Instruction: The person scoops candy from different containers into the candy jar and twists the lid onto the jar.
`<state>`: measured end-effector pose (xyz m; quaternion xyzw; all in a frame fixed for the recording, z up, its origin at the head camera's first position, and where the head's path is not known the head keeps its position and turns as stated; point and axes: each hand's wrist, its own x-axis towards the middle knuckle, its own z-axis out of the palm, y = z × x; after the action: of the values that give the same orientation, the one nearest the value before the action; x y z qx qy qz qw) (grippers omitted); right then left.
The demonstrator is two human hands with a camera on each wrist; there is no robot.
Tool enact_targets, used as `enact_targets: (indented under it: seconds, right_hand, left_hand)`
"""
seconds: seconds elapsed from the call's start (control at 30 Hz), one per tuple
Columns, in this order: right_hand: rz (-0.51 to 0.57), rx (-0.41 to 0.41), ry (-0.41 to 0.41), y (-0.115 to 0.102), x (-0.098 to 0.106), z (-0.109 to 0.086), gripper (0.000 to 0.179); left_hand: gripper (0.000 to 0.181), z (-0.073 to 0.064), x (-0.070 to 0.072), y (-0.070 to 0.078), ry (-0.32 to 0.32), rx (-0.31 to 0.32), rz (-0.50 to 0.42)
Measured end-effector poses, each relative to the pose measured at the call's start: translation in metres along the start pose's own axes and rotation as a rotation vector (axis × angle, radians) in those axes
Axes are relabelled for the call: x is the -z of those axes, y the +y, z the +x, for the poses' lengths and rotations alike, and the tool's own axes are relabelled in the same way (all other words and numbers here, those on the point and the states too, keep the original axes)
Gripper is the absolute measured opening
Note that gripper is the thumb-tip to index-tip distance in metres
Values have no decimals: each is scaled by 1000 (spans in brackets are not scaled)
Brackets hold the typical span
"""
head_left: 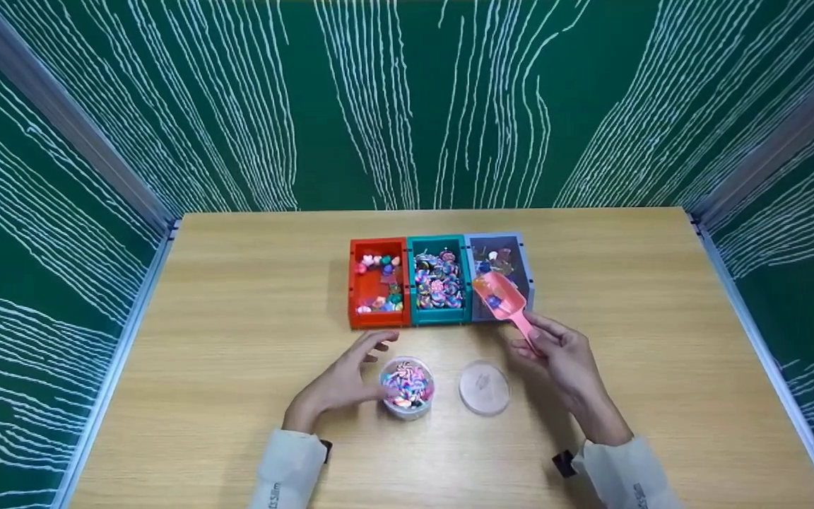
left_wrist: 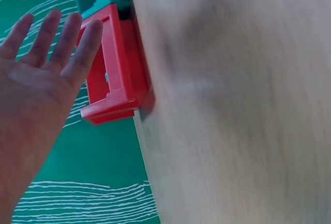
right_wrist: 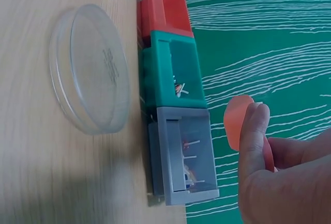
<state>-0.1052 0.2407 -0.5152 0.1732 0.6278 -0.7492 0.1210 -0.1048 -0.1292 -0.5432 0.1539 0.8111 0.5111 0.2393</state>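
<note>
My right hand (head_left: 566, 357) grips the handle of a pink scoop (head_left: 504, 295), with the thumb laid along it in the right wrist view. Its bowl, over the grey-blue bin (head_left: 526, 283), carries a few small colourful pieces. My left hand (head_left: 343, 382) is beside a clear round jar (head_left: 407, 413) full of colourful striped pieces; its thumb overlaps the jar's rim in the head view. In the left wrist view that hand's fingers (left_wrist: 64, 40) are spread and straight. Right of the jar, a clear round lid (head_left: 485, 387) lies flat on the table.
Beyond the hands three bins stand joined in a row. The red bin (head_left: 352, 286) contains assorted small pieces, and the teal bin (head_left: 468, 283) many swirl-patterned ones. Green walls (head_left: 237, 106) with white lines enclose the wooden table (head_left: 251, 297) at back and sides.
</note>
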Motion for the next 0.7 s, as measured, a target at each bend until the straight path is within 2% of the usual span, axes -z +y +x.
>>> enact_targets:
  seconds: [0.13, 0.3, 0.53, 0.7]
  right_hand:
    - [-35, 5, -10, 1, -2, -7, 45]
    - [-73, -9, -32, 5, -6, -17, 43]
    - [-76, -44, -61, 14, -11, -26, 42]
    - [-81, -67, -85, 20, -15, -32, 41]
  left_hand:
    - [95, -1, -4, -3, -57, -25, 5]
    - [94, 0, -8, -5, -98, -29, 17]
    - [87, 2, -13, -7, -110, 0, 35]
    - [84, 2, -13, -7, -103, -6, 47]
